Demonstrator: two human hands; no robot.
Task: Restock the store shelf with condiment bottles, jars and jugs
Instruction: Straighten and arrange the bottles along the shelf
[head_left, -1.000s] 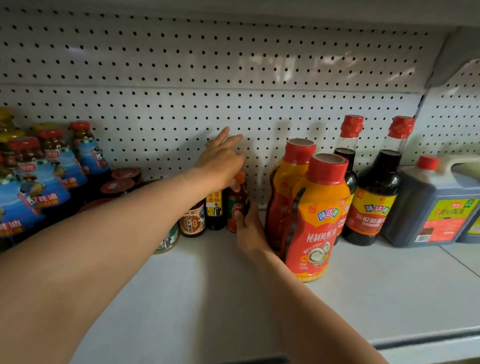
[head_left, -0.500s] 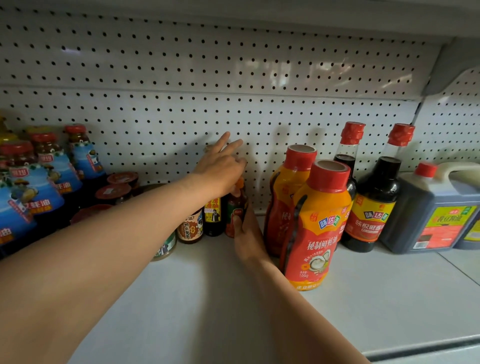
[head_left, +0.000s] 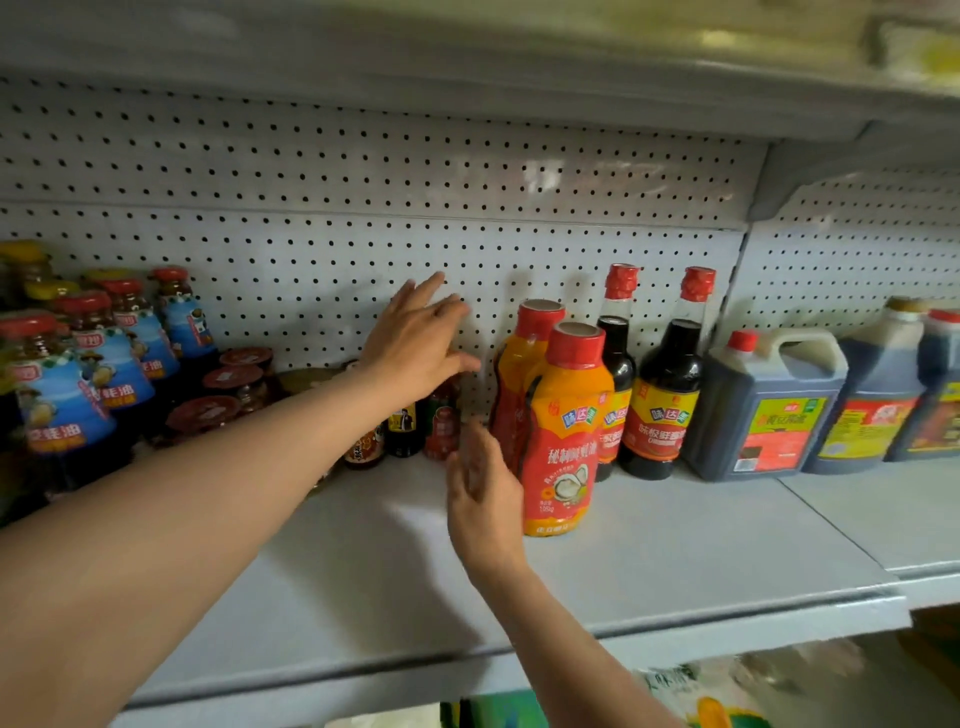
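- Small bottles (head_left: 415, 431) stand in a short row at the back of our shelf (head_left: 675, 545), against the pegboard (head_left: 311, 249), at about 12 o'clock from our wrists. We count three: one mostly behind the left forearm, a dark one, and a red-labelled one (head_left: 442, 426) at the right end.
- Left hand (head_left: 415, 343) hovers over the row, fingers spread and loosely extended, gripping nothing. The red-labelled bottle sits just below its palm; whether skin touches the cap we cannot tell, as the hand hides it.
- Right hand (head_left: 480, 499) is open, fingers straight and slightly apart, empty. The red-labelled bottle lies at 11 o'clock from its fingertips (head_left: 470, 434), near but apart.
- Orange bottles (head_left: 563, 431), a pair, stand just beside the right hand at 2 o'clock; the hand's edge looks close to touching the front one.
- Step in hand, as we judge it: the small bottles are placed and both hands are free of them, so this placement looks finished.
- Next move likely calls for drawing both hands out toward 6 o'clock to fetch more stock, keeping the right hand clear of the orange pair and the left forearm clear of the jars (head_left: 234, 379) at 9 o'clock.
- Front of the shelf is bare, so there is room ahead of the row.
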